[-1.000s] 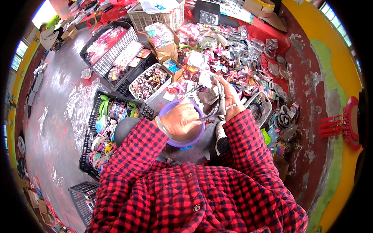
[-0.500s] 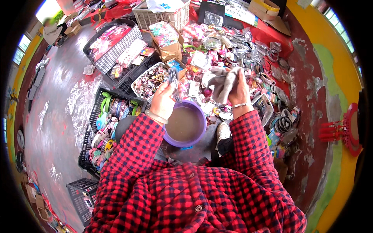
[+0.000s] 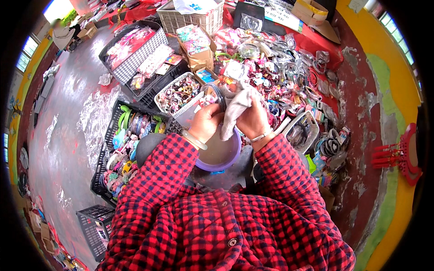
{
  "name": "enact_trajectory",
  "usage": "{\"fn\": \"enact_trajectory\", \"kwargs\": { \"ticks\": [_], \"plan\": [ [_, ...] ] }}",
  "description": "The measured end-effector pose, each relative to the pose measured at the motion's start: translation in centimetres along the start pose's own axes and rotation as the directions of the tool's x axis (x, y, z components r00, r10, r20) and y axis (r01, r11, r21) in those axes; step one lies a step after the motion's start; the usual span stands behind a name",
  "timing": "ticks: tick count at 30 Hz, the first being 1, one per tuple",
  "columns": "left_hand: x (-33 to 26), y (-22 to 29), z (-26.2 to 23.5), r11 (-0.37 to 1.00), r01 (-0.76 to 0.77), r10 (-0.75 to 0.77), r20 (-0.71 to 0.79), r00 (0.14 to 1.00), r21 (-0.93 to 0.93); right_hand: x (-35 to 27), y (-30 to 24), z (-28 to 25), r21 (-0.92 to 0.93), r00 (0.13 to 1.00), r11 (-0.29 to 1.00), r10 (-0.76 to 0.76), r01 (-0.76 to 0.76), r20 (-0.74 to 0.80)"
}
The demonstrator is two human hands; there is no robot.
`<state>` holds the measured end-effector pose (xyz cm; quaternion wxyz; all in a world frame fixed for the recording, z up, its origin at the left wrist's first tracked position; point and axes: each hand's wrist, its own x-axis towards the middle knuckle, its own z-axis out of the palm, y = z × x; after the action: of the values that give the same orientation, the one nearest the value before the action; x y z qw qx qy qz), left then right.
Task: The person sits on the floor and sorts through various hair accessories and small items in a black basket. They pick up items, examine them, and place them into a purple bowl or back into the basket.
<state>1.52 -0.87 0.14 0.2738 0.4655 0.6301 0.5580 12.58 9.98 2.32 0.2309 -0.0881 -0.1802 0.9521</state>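
Observation:
My left hand (image 3: 208,123) is closed on a dark curved hoop (image 3: 219,94) that looks like a headband, perhaps several together. A damp-looking grey cloth (image 3: 236,108) hangs from my right hand (image 3: 254,118), whose fingers are closed round it. The two hands are close together, and the cloth is against the hoop's right side. Just below them stands a purple basin (image 3: 238,151) of murky water (image 3: 214,154). Part of its rim is hidden behind my hands and the cloth.
Left of the basin stands a black crate (image 3: 101,174) of colourful hair accessories. White baskets (image 3: 158,100) hold small hair ties. A wide heap of packaged accessories (image 3: 289,67) covers the floor ahead. A smaller white basket (image 3: 312,137) is at right.
My hands have come together from being apart. The right hand has brought the cloth leftward to the hoop, which now shows as a curve rather than a narrow bundle.

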Motion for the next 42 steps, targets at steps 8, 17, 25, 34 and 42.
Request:
{"fn": "enact_trajectory", "kwargs": {
  "ticks": [8,17,25,34,42],
  "plan": [
    [-0.3,-2.1,1.5,0.980,-0.170,0.170,-0.006,0.985,-0.106,-0.5,2.1,-1.9,-0.327,0.993,0.941,0.055,-0.086,-0.102],
    [1.0,-1.6,-1.7,0.976,0.106,-0.143,-0.194,0.971,-0.193,0.5,0.2,-2.5,-0.769,0.983,0.638,-0.170,0.053,-0.074],
    [1.0,-2.4,-1.4,0.349,0.269,-0.289,0.170,0.942,-0.898,-0.8,2.8,-0.4,-0.973,0.985,-0.157,0.005,0.171,0.172],
    [0.7,1.0,-2.7,0.281,0.329,-0.331,0.231,0.915,-0.902,-1.2,2.4,-0.3,-0.988,0.973,-0.003,0.176,0.155,0.152],
    [0.9,1.0,-5.5,0.252,0.377,-0.527,0.200,0.826,-0.891,-0.3,2.5,-2.0,-0.722,0.770,-0.271,0.180,0.637,0.612]
  ]
}}
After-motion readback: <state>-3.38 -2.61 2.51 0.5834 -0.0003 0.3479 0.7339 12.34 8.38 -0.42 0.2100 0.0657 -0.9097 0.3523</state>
